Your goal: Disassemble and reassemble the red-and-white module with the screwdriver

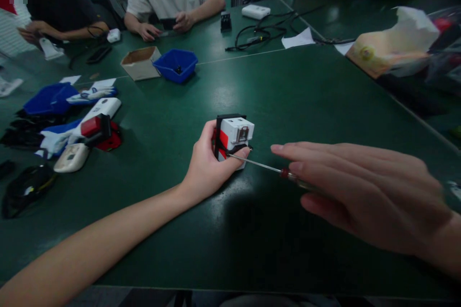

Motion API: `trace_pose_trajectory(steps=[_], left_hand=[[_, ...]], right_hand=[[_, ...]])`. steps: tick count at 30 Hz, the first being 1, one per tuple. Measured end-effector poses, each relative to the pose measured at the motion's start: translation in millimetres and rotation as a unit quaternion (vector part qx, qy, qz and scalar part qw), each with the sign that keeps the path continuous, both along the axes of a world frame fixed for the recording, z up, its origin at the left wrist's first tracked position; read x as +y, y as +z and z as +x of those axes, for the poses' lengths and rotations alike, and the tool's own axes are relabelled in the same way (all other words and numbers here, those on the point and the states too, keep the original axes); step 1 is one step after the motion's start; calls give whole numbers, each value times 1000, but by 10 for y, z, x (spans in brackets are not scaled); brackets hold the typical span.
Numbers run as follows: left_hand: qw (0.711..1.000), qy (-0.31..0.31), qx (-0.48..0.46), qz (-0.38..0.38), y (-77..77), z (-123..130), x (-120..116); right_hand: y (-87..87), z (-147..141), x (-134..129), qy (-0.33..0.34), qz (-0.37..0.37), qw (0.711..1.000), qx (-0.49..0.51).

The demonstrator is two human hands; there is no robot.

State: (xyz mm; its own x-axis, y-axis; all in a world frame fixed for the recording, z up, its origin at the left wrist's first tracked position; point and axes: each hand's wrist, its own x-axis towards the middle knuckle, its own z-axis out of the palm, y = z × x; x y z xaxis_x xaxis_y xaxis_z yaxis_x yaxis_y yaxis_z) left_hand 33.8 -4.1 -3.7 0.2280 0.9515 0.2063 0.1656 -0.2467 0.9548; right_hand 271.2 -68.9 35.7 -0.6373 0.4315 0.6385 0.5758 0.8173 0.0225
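A small white and red device [236,132] with a black frame around it is held in my left hand [211,165], whose fingers wrap round its left side while the thumb presses on the front. My right hand [363,192] is closed around the handle of a screwdriver [264,166], with the handle mostly hidden under the fingers. The thin metal shaft points left, and its tip meets the lower front part of the device near my left thumb.
The green table [306,91] bears a blue bin [176,64] and a cardboard box [141,63] ahead. Gloves, a red and black device [99,129] and a white rounded object [72,157] lie left. Cables and a bag [394,48] are farther right. Several people sit across.
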Motion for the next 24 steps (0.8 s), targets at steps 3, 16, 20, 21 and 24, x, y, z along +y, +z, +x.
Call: trace_pose_trajectory(steps=[3,16,20,21,24], left_hand=[[1000,1,-8,-9,-8,-1,7],[1000,3,-11,-23,4,3,-1],[999,1,-19,-36,-6,1,-3],[999,1,-17,-35,-8,-1,-4],[1000,1,-9,-25,-13,-7,-3]], right_hand=[[-31,-87,-3,63,44,997,5],[-63,-41,56,66,30,997,12],[-113,-117,-2,84,54,995,9],[-106,-108,-5,70,58,996,6],[-55,-42,27,24,59,998,7]])
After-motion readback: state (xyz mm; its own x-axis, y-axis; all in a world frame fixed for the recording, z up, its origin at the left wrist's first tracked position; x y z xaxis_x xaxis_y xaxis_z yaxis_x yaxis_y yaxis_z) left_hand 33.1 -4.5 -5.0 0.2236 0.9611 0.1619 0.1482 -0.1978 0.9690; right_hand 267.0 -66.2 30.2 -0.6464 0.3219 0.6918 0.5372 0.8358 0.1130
